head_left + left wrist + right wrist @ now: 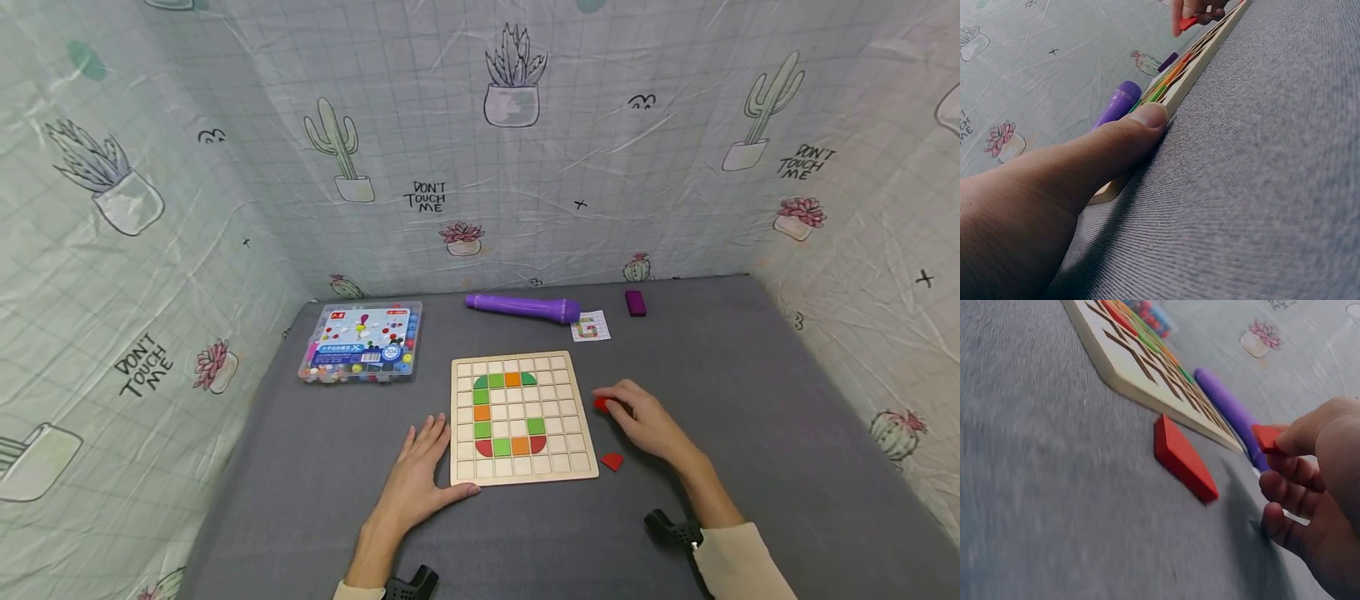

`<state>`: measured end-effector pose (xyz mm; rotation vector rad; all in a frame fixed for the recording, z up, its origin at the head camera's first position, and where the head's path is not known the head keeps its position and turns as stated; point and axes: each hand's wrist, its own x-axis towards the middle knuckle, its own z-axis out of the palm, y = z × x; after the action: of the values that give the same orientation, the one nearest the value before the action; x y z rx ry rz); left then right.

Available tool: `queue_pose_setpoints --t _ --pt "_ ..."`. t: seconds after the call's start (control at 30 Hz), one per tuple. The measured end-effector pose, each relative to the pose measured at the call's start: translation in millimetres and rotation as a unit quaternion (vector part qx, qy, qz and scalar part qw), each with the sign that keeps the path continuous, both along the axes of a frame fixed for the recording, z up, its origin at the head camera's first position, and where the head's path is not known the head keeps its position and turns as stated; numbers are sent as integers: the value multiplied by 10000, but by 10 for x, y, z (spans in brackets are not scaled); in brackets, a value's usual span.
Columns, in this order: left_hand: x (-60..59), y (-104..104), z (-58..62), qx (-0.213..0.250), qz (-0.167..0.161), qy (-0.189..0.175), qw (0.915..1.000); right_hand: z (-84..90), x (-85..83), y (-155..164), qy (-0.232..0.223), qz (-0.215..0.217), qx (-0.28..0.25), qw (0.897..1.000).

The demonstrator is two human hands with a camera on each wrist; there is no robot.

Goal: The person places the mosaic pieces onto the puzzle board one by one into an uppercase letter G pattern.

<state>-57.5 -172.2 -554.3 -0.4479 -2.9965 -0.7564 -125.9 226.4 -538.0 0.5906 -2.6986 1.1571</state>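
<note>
A wooden grid board (573, 462) lies on the grey cloth, with green, orange and red tiles set in a C-like outline. My left hand (420, 482) rests at its lower left corner, fingers spread along the left side and thumb (1147, 115) on the near edge. To the right of the board, my right hand (651, 427) pinches a small red tile (1264, 437) between thumb and index finger, above the cloth. Another red tile (612, 462), with one curved side, lies just off the board's lower right side.
Behind the board lie a purple microphone-shaped object (521, 307), a small card (591, 327) printed with a coloured grid pattern and a dark purple block (635, 303). A clear plastic case (360, 342) of coloured pieces sits at the back left. Printed fabric walls enclose the table.
</note>
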Motion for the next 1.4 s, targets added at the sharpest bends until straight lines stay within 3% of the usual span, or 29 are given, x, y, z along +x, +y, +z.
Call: queue_pose_setpoints --t 0.2,0.37,0.47,0.73,1.0,1.4 --pt "11 -4 8 44 -6 23 10000 66 -39 -166 -431 -47 27 9991" --pt "12 -2 13 53 -6 9 10000 133 -67 -304 -800 65 -246 9965" --pt "12 3 17 88 -1 -20 10000 145 -94 -362 -799 179 -346 9960" --pt "9 7 15 90 9 -29 10000 148 -164 -475 -157 670 -224 9974" --pt "7 6 12 88 6 -22 10000 163 -215 -678 -611 611 -337 9957" --pt "0 8 2 32 15 -53 10000 66 -247 -892 -669 696 -76 9953"
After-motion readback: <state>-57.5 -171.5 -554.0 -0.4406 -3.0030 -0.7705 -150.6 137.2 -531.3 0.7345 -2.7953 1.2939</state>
